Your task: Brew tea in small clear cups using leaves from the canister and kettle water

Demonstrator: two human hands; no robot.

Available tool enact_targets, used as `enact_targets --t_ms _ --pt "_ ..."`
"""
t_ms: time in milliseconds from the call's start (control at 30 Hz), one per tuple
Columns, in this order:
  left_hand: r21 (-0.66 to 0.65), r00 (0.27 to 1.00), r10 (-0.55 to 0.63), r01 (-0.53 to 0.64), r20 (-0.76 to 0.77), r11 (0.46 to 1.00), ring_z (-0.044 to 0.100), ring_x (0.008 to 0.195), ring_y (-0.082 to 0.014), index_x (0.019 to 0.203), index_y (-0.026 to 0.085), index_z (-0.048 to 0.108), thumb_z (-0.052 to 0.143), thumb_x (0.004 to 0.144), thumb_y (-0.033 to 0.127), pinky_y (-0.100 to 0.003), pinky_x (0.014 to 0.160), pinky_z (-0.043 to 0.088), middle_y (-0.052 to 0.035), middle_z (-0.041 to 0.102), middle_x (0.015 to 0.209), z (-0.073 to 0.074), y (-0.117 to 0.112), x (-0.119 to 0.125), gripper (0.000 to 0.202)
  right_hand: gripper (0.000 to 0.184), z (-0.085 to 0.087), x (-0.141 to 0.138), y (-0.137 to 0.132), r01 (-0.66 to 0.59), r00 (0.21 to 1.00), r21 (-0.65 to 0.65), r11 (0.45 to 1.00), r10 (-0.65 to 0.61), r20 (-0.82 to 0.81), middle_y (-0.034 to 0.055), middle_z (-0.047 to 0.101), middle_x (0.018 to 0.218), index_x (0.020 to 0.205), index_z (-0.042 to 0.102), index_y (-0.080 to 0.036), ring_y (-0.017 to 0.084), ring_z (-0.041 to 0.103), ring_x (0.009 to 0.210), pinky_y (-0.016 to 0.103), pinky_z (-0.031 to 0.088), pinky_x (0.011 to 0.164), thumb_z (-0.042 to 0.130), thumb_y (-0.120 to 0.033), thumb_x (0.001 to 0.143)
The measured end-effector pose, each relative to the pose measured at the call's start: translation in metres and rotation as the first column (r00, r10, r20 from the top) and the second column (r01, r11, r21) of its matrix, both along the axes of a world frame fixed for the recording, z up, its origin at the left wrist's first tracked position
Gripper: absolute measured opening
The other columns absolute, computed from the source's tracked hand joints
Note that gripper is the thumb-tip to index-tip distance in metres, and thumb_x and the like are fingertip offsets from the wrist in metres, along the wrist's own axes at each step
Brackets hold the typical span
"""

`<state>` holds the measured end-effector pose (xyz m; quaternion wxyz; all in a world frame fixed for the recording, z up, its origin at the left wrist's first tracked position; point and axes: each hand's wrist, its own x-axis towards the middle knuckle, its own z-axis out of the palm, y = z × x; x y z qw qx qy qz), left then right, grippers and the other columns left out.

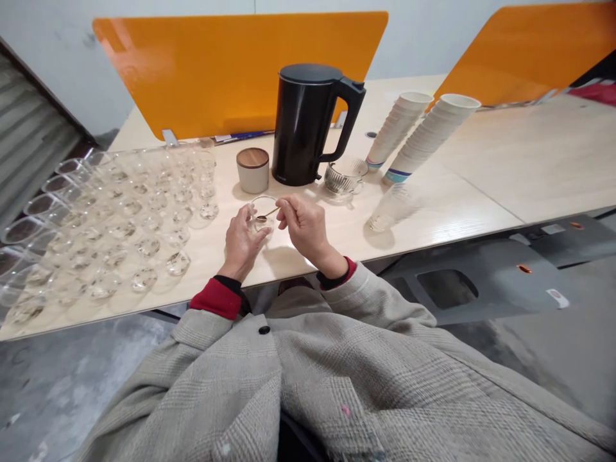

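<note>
Pale wood-grain laminate desk [462,192], smooth and matt, seen from above and carrying everything listed here; glossy orange partition panel [231,70] standing upright along its far edge; matt black cylindrical electric kettle [305,125] with angular handle, upright at desk centre; block of clear, thin-walled plastic cups [120,224] in close rows at the left, rims up, several with a dark layer at the base; two leaning stacks of ribbed white paper cups [418,138] lying to the right of the kettle, open ends toward the far side; clear plastic cup lying on its side [389,208] in front of the stacks; ribbed clear glass cup [342,176] just beside the kettle base; short cream ceramic canister with round wooden lid [253,169] to the left of the kettle; left hand [243,240], fingers curled and clamped around a small clear glass cup [263,215] standing near the desk's front edge; right hand [303,224], fingertips pinched together on the thin handle of a small metal spoon [266,215], its bowl over the cup mouth.
</note>
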<state>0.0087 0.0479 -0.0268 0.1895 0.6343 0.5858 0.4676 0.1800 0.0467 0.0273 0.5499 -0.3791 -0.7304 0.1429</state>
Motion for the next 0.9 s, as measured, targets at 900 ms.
enact_targets --t_ms 900 --pt "-0.019 0.999 0.035 -0.035 -0.012 0.999 0.069 0.118 -0.0293 0.134 0.026 0.061 0.084 0.077 0.025 -0.048 0.11 0.053 -0.0069 0.075 0.132 0.004 -0.006 -0.002 0.061 0.043 0.027 0.091 0.012 0.586 0.801 0.176 0.791 -0.532 -0.275 -0.004 0.068 0.071 0.097 0.068 -0.021 0.011 0.067 0.055 0.027 0.055 0.06 0.043 -0.051 0.115"
